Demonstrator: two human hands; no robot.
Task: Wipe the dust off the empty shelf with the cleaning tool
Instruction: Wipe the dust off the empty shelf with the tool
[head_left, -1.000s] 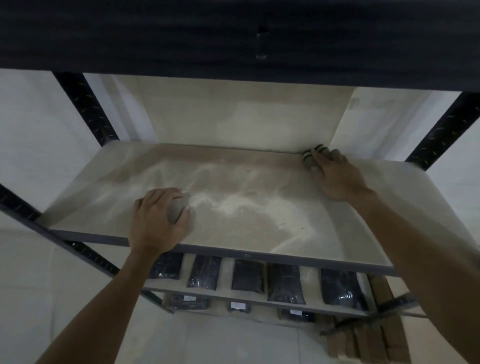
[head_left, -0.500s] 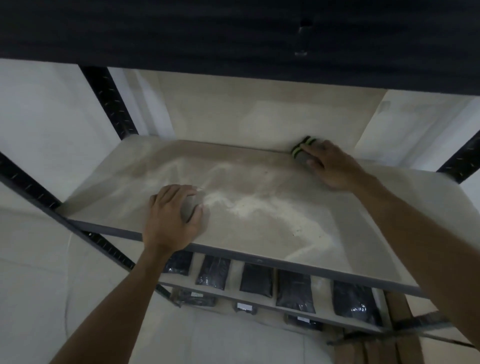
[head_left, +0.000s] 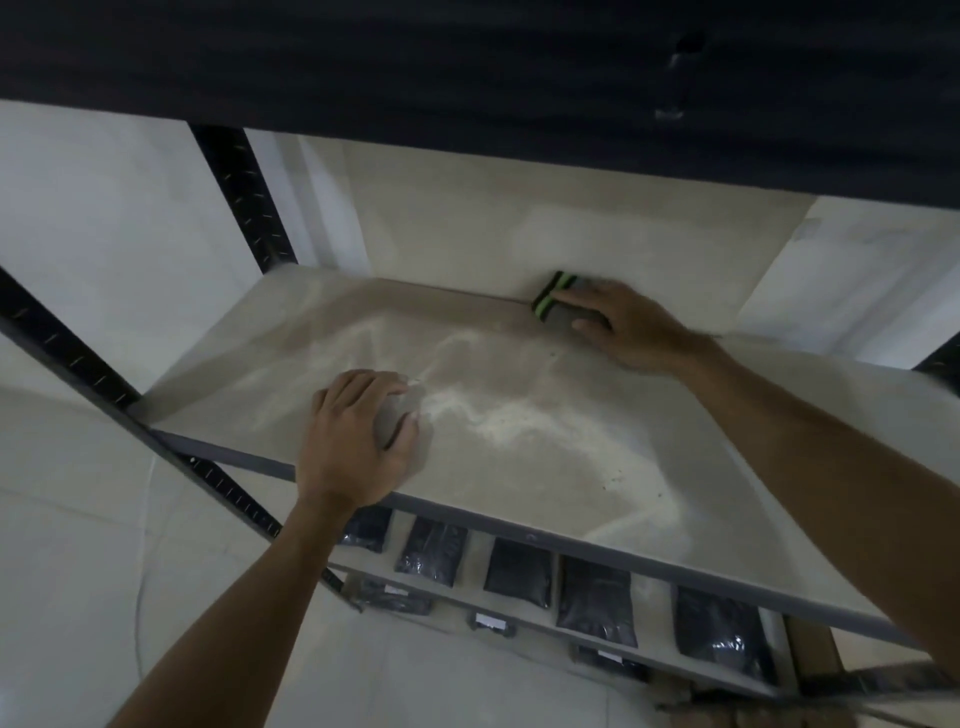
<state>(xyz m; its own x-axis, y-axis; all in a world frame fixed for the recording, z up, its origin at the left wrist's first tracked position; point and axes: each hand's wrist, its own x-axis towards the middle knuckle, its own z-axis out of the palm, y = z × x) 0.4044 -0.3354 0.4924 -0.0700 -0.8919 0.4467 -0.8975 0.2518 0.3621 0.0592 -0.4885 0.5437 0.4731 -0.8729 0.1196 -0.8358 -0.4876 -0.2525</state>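
Observation:
The empty shelf (head_left: 561, 467) is a pale board streaked with white dust (head_left: 498, 423) across its middle. My right hand (head_left: 631, 327) grips a grey cleaning pad (head_left: 558, 306) with black and green stripes on its left end. The pad lies flat on the board against the back wall. My left hand (head_left: 353, 441) rests on the board near the front edge, left of centre, with its fingers loosely bent and nothing in it.
A dark upper shelf (head_left: 467, 67) hangs low over the board. Black perforated uprights (head_left: 244, 197) stand at the left corners. Several black packets (head_left: 519, 571) lie on the lower shelf. Pale walls close off the back and both sides.
My right hand has slid the pad leftward along the back edge, and more of its striped end shows. My left hand stays in place on the board.

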